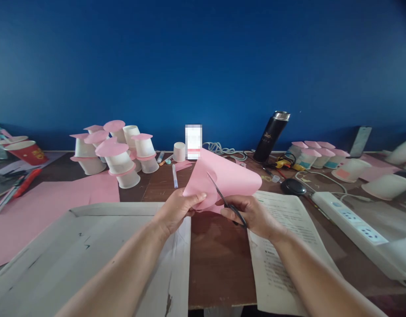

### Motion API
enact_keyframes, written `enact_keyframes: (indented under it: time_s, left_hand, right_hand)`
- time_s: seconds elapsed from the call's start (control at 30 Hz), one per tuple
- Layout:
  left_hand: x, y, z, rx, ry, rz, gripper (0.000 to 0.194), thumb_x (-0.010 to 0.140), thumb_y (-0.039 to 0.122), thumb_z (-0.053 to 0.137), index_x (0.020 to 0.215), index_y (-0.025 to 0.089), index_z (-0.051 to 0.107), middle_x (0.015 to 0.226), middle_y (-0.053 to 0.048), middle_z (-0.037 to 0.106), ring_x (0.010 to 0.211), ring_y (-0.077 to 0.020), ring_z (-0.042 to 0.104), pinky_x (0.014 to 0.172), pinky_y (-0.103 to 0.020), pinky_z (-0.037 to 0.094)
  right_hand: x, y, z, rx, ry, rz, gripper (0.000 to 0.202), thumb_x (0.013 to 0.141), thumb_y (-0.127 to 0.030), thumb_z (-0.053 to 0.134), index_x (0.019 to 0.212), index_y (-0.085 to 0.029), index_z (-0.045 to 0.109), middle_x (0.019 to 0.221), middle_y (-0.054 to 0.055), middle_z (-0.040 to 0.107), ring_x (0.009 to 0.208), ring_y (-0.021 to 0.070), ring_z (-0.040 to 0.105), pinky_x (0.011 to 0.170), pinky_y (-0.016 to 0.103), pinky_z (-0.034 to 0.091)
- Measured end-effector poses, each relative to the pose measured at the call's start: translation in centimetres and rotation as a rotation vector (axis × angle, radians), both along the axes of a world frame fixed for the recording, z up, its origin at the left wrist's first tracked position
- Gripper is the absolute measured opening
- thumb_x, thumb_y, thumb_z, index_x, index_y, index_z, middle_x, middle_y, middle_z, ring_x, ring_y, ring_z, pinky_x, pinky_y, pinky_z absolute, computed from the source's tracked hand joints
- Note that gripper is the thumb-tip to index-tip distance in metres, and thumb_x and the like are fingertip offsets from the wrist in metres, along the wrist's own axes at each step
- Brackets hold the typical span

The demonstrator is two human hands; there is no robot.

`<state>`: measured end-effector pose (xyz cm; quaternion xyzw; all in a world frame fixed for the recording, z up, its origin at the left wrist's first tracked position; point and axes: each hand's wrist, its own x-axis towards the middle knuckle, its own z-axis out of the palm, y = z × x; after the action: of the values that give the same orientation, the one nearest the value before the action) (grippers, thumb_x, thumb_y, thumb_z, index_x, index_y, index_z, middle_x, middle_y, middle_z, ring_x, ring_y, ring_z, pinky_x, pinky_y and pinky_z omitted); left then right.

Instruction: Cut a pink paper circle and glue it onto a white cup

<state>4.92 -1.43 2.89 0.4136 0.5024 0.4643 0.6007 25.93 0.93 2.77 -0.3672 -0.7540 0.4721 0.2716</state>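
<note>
A curved sheet of pink paper [222, 178] is lifted above the brown wooden table [219, 255], just past both hands at their twelve o'clock. The left hand [174, 211] pinches the sheet's lower left edge between thumb and fingers, forearm reaching in from seven o'clock. The right hand [252, 215] is closed around the handles of black scissors [224, 198], whose blades point toward eleven o'clock across the paper, forearm entering from five o'clock. A printed white page [282, 246] lies under the right wrist.
</note>
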Motion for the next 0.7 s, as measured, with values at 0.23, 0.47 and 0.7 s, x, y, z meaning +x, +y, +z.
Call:
enact_keyframes:
  time_s: [0.23,0.47,0.7]
  left_hand:
    - [-0.11,0.06,-0.09,0.000,-0.014,-0.018,0.032,0.064,0.040,0.073,0.080,0.014,0.065,0.072,-0.003,0.061,0.064,-0.0139,0.054,0.058,-0.025,0.035]
    - [-0.09,0.10,0.03,-0.010,-0.020,-0.015,0.033,0.063,0.039,0.074,0.079,0.013,0.065,0.070,-0.002,0.061,0.063,-0.0133,0.053,0.058,-0.025,0.036]
    - [-0.12,0.01,0.24,-0.015,-0.027,-0.022,0.030,0.065,0.037,0.074,0.080,0.013,0.065,0.071,-0.003,0.061,0.064,-0.0129,0.054,0.061,-0.025,0.039]
  right_hand:
    - [0.22,0.07,-0.31,-0.019,-0.019,-0.015,0.039,0.079,-0.050,0.062,0.098,-0.016,0.067,0.065,-0.002,0.049,0.057,0.0086,0.038,0.050,0.021,0.032]
    - [0.24,0.08,-0.35,-0.014,-0.025,-0.021,0.041,0.079,-0.051,0.061,0.098,-0.015,0.067,0.064,-0.002,0.047,0.056,0.0089,0.037,0.050,0.022,0.031]
    - [0.27,0.01,-0.30,-0.040,0.008,-0.019,0.039,0.078,-0.048,0.063,0.098,-0.015,0.068,0.063,-0.002,0.046,0.056,0.0085,0.036,0.050,0.022,0.031]
